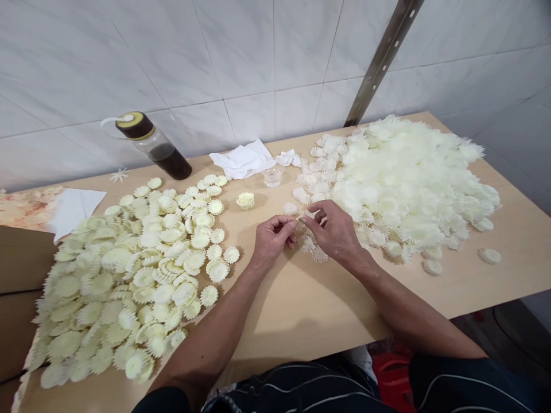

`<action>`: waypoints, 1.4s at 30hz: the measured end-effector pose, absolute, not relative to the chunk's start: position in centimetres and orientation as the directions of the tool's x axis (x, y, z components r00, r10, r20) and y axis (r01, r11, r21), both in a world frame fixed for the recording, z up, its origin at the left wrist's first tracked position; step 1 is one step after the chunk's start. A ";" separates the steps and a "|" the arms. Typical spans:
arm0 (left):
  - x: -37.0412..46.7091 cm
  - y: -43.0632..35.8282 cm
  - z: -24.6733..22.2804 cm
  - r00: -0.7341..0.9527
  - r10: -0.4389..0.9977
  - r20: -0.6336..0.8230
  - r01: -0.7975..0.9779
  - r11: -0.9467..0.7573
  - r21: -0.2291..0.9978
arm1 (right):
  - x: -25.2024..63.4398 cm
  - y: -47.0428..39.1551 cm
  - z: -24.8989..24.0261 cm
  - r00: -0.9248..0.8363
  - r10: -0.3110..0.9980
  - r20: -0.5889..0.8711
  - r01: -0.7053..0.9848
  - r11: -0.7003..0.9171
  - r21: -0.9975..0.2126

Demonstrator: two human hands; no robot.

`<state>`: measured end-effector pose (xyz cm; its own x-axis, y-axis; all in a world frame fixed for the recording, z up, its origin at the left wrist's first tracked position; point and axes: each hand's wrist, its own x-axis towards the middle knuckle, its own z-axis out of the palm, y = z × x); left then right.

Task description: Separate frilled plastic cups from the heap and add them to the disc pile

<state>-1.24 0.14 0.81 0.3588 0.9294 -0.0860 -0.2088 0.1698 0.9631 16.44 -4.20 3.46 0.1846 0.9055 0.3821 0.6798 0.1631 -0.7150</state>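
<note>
Dark striped clothing (297, 390) is sitting nearest, against the table (310, 304). Beyond it, the left heap of toothed discs (129, 281) is lying close to the left forearm (224, 327); a sideways elbow could be scattering it. If the right forearm (408, 304) swings, it could be dragging discs from the right heap (417, 178). A bottle (157, 148) of dark liquid is standing behind the left heap, and a hard knock might be toppling it. Left hand (275, 236) and right hand (333, 229) are pinching narrowly around a small pale piece (300, 218) between the heaps; clumsy pressure could be bending it.

The right heap's inner discs are blurring together, the clear cup's (272, 178) contents are staying uncertain, and the hands are covering most of the piece.
</note>
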 end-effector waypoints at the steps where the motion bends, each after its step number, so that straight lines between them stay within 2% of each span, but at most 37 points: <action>1: -1.2 0.2 0.9 0.350 0.932 -0.097 -0.225 0.185 0.957 | 16.3 -4.2 3.4 0.211 0.886 0.414 0.686 0.167 -0.708; 4: -1.2 0.4 1.1 0.324 0.939 -0.115 -0.268 0.208 0.941 | 16.0 -4.3 3.4 0.184 0.863 0.470 0.686 0.229 -0.691; 8: -1.2 0.4 1.1 0.323 0.939 -0.117 -0.290 0.216 0.932 | 15.6 -4.3 3.4 0.122 0.879 0.460 0.651 0.279 -0.706; 21: -1.3 0.1 0.9 0.402 0.908 -0.119 -0.299 0.253 0.920 | 15.6 -4.3 3.6 0.202 0.915 0.349 0.578 0.176 -0.797; 25: -1.4 0.1 1.3 0.445 0.885 -0.135 -0.298 0.289 0.910 | 15.6 -4.5 4.0 0.142 0.887 0.439 0.615 0.268 -0.742; 29: -1.5 -0.1 1.4 0.436 0.898 -0.060 -0.241 0.181 0.953 | 15.8 -4.5 4.0 0.049 0.878 0.475 0.655 0.331 -0.679; 32: -1.5 -0.2 1.3 0.413 0.911 -0.022 -0.202 0.115 0.973 | 15.8 -4.4 3.8 0.097 0.905 0.413 0.655 0.255 -0.712; 37: -1.4 -0.2 1.1 0.380 0.925 -0.021 -0.222 0.113 0.969 | 16.1 -4.2 4.1 0.179 0.971 0.160 0.585 0.026 -0.810; 42: -1.4 -0.3 1.1 0.375 0.927 -0.028 -0.229 0.121 0.966 | 16.3 -4.2 4.5 0.210 0.969 0.128 0.509 0.003 -0.861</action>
<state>-1.36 -0.28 1.08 0.3748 0.9267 -0.0278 -0.2287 0.1215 0.9659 16.28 -4.21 4.49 0.2101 0.9693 0.1278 0.5086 0.0033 -0.8610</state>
